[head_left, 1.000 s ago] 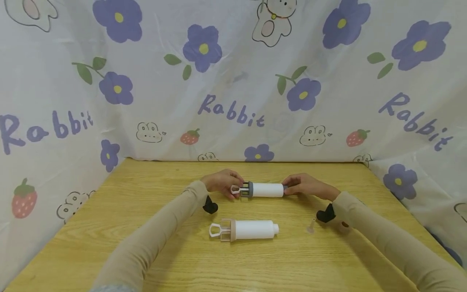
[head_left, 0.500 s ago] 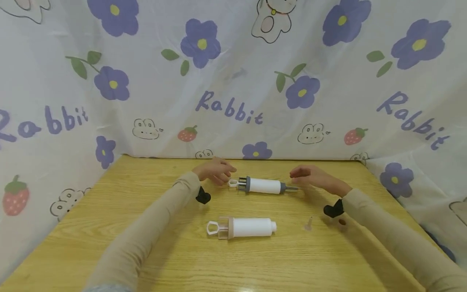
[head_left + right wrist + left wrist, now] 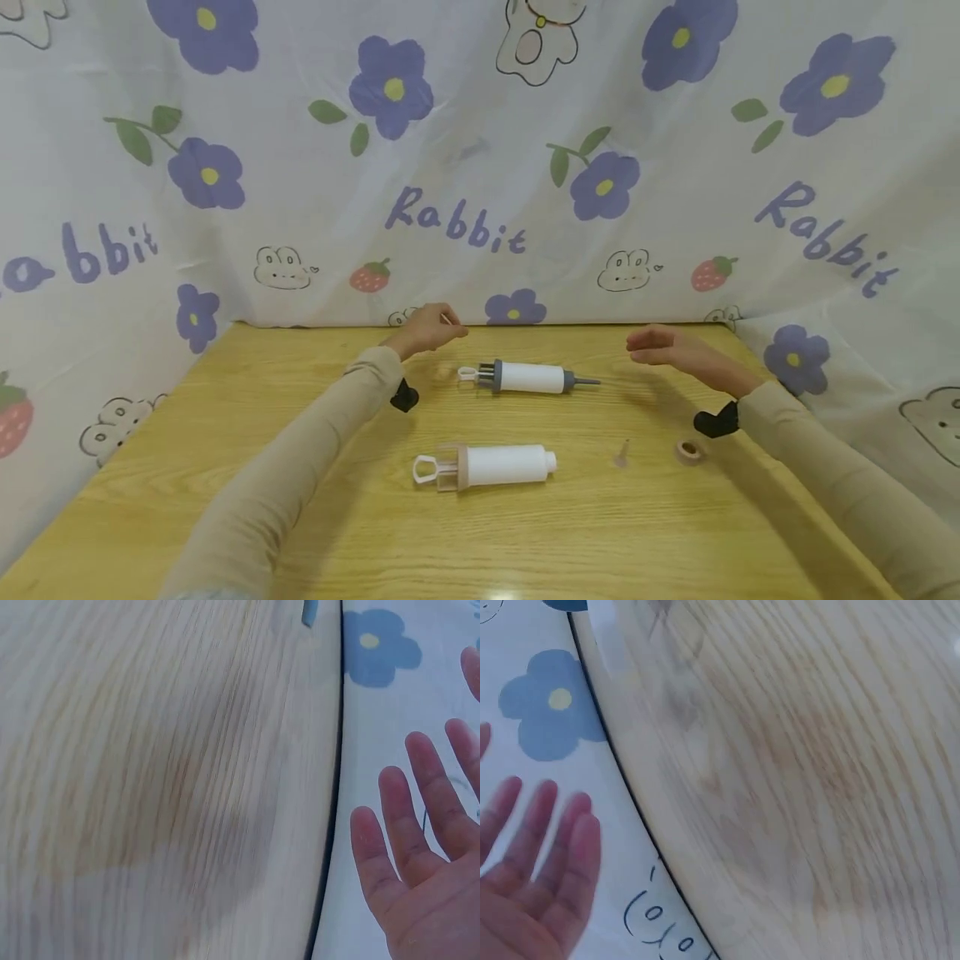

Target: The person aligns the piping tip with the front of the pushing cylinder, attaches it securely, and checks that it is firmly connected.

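Head view first: at the middle of the wooden table (image 3: 300, 433), lying flat on its side, the grey-collared plunger tube (image 3: 528, 377), white loop handle to the left, thin grey nozzle to the right, touched by nothing. To either side and above it, well apart from each end, the left hand (image 3: 429, 329) and the right hand (image 3: 663, 346), both raised off the wood. Seen from the wrist cameras, fingers straight and spread on each, left hand (image 3: 532, 885) and right hand (image 3: 420, 855) alike, palms bare, nothing held. Nearer the body, a second white plunger tube with a beige collar (image 3: 487, 467), also on its side, no tip on its open neck; to its right a small clear nozzle (image 3: 622, 454) and, just beyond, a beige ring cap (image 3: 690, 451). Behind and around, a flower-and-rabbit printed cloth (image 3: 465, 167). Judged as a pause between grasps, with the grey-collared tube seemingly whole and set down. For any next grasp: a reach down and toward the body, fingers closing round the beige-collared tube's barrel or pinching the tiny nozzle without knocking it over.
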### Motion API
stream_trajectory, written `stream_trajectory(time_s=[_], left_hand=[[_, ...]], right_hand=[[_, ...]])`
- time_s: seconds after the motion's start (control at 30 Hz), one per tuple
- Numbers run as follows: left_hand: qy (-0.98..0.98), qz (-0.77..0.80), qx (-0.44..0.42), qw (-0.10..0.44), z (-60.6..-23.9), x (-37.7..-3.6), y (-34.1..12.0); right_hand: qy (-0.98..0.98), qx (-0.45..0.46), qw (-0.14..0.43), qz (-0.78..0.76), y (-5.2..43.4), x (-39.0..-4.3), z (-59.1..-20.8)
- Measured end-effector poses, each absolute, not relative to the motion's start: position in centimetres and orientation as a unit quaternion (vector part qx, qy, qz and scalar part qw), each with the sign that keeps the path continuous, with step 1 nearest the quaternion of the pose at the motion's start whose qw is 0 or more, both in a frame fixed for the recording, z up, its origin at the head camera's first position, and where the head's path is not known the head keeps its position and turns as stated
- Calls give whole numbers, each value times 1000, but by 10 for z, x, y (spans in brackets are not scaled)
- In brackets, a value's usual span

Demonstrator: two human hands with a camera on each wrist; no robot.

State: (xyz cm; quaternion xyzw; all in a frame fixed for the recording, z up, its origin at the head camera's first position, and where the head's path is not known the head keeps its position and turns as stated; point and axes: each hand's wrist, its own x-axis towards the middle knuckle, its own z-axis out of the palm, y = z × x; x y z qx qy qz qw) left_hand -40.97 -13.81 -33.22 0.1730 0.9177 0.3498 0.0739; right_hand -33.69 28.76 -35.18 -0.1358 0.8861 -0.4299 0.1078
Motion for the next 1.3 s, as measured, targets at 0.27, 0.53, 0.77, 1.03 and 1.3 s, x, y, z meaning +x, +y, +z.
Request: stream_trajectory(time_s=[0.27,0.53,0.77,1.03,1.3], left_hand=[[853,437,264,109,-327,-410,-115],[813,459,323,156,-318,-392,-76],[791,441,375,197,-321,-375,-30],[779,408,404,253,-330,-354,8],[764,369,412,332,-342,-342,30]], right_hand=[[871,-144,108,-457,313,-320,-350],[873,-153,97,-453,317,-308,-346],[886,-146,95,-429,333,-292,-346],[877,-144,131,-439,345,-280,-358],[879,-158,161,-420,345,-277,-365]])
